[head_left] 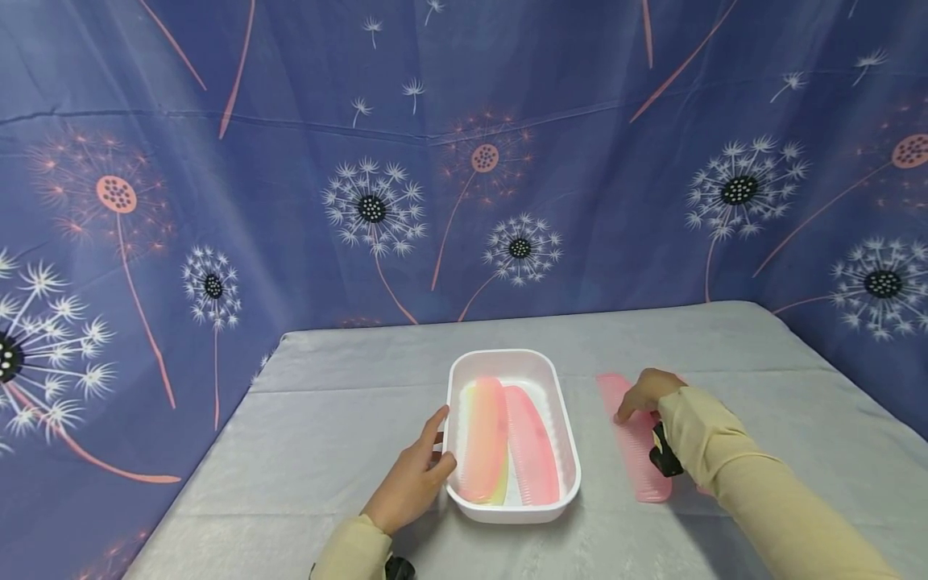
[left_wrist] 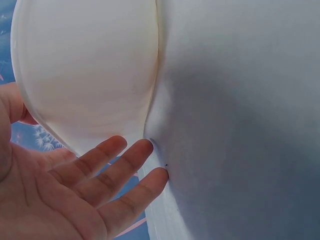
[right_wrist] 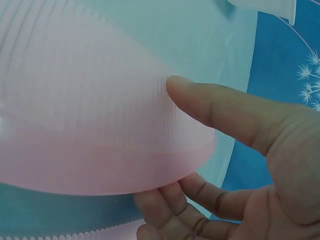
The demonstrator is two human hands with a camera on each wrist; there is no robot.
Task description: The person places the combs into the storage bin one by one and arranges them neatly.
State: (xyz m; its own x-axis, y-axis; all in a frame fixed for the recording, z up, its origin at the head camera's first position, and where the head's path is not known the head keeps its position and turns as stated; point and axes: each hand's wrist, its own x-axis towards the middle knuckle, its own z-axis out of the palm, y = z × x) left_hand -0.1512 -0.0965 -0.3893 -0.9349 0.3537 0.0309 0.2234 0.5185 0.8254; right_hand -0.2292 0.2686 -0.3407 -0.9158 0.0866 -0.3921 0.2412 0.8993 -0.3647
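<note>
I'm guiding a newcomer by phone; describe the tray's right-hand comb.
On the pale grey cloth, find the white tray. Inside it, in the head view, look for the right-hand comb. It is pink throughout, whereas its left neighbour also shows yellow.

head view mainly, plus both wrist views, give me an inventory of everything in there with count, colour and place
White tray: 1, white, on the table
Left tray comb: 1, pink with yellow showing at its edges, inside the tray; possibly two stacked, cannot tell
Right tray comb: 1, pink, inside the tray
Held comb: 1, pink, right of the tray
Partly hidden comb: 1, pink, beyond the held comb
Table cloth: 1, pale grey, beneath everything
Dandelion-print curtain: blue with white and coral, behind the table; panel count unclear
Wrist devices: 2, black, one per wrist
Sleeves: 2, cream, on both arms
Left hand: 1, bare, at the tray's left side
Right hand: 1, bare, gripping the held comb
</note>
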